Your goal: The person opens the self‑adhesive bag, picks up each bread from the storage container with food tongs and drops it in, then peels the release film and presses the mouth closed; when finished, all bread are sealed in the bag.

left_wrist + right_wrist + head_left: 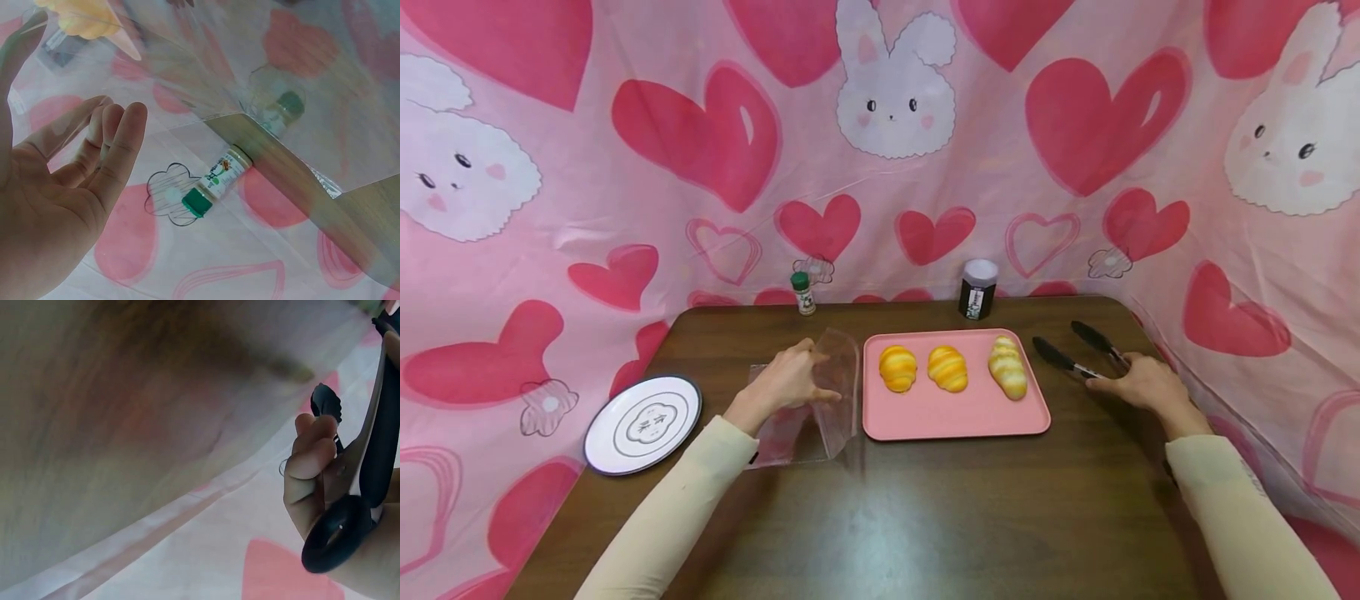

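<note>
My left hand [786, 382] is at a clear plastic bag [842, 400], its thumb and fingers spread apart against the film. In the left wrist view, the fingers [122, 156] are loosely extended, with the transparent film around and beyond them. My right hand [1142, 383] grips a pair of tongs [1054, 355] by the handles. Their black tips are spread apart and point toward the back of the table. Between the hands lies a pink tray [955, 417] with two orange-yellow croissants [898, 368] and a paler, longer bread roll [1007, 368] on it.
A white plate [617, 429] with a dark rim lies at the table's left edge. Along the back stand a green-capped shaker bottle [803, 296] and a dark jar [977, 298] with a white lid. A pink heart-and-rabbit curtain [880, 192] surrounds the brown table [925, 517].
</note>
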The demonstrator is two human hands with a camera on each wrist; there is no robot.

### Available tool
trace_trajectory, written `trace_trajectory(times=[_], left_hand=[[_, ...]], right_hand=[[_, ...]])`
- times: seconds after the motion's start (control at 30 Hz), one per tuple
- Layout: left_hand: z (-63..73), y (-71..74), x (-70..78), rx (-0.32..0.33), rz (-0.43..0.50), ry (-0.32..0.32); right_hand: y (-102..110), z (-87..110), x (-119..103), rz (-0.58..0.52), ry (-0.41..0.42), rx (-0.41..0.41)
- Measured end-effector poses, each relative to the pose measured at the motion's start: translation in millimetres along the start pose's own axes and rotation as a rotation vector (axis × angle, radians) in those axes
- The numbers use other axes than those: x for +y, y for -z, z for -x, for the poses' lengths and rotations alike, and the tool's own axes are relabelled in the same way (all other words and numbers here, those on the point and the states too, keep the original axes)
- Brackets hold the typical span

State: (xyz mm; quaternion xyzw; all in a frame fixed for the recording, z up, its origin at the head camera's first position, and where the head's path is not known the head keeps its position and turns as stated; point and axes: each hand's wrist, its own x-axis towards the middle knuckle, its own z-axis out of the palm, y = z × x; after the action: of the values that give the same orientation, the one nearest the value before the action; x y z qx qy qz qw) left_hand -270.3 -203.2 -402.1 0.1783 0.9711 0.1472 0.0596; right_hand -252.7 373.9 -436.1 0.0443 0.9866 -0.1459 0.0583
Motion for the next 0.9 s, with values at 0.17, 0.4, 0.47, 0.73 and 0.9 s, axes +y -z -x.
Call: trace_trajectory(times=[0.17,0.4,0.47,0.73,0.9], left_hand=[[0.0,-0.4,0.4,0.005,0.002,0.0],[-0.3,-1.0,-0.1,0.002,0.001,-0.004],[-0.8,-1.4,-0.3,0.006,0.0,-0.008],[-2.1,-3.0,-1.8,0.01,-0.009,-0.021],[-1.5,-4.0,-2.0,0.009,-0.008,-0.012]], right_hand=[[6,2.8,-8,-0.001,0.04,0.038],[15,5.2,-31,-0.023,0.068,0.096],[17,5.7,-39,-0.026,0.067,0.108],[20,9.0,-71,-0.029,0.107,0.11],[19,11.1,-92,-0.031,0.168,0.123]])
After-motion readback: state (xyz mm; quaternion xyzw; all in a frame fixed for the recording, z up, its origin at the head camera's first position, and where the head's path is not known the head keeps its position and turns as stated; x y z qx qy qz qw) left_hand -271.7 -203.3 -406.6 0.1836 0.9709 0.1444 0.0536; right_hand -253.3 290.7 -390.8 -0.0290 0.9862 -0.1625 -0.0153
